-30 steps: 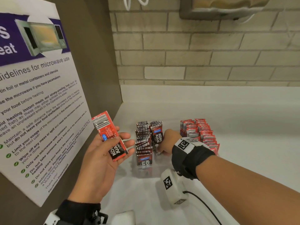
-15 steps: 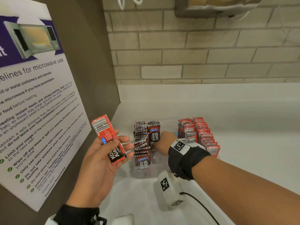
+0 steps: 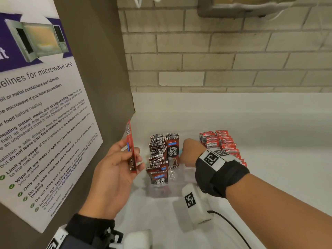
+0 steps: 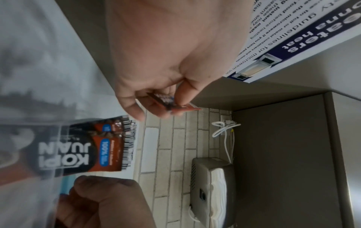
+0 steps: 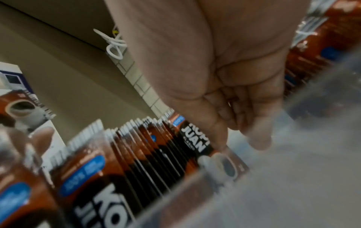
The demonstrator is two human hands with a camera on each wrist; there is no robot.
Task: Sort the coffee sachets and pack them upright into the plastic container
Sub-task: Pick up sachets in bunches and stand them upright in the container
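A clear plastic container [image 3: 161, 192] stands on the white counter. Its left side holds several brown Kopi Juan sachets [image 3: 158, 151] upright in rows, and a row of red sachets [image 3: 221, 142] stands on its right side. My left hand [image 3: 133, 153] is left of the container and pinches a red sachet [image 3: 129, 139] edge-on between thumb and fingers; the left wrist view shows the same sachet [image 4: 183, 108]. My right hand [image 3: 186, 151] is inside the container with its fingers curled, and its thumb [image 5: 216, 135] rests against the front brown sachet [image 5: 193, 138]. I see nothing held in it.
A microwave guideline poster [image 3: 36, 114] leans on the brown side panel at the left. A brick wall [image 3: 215, 51] with a metal dispenser [image 3: 242, 6] rises behind the counter [image 3: 278, 150]. A black cable [image 3: 230, 225] runs from my right wrist.
My left hand turned the red sachet from face-on to edge-on. My right hand stayed in the container against the brown sachets.
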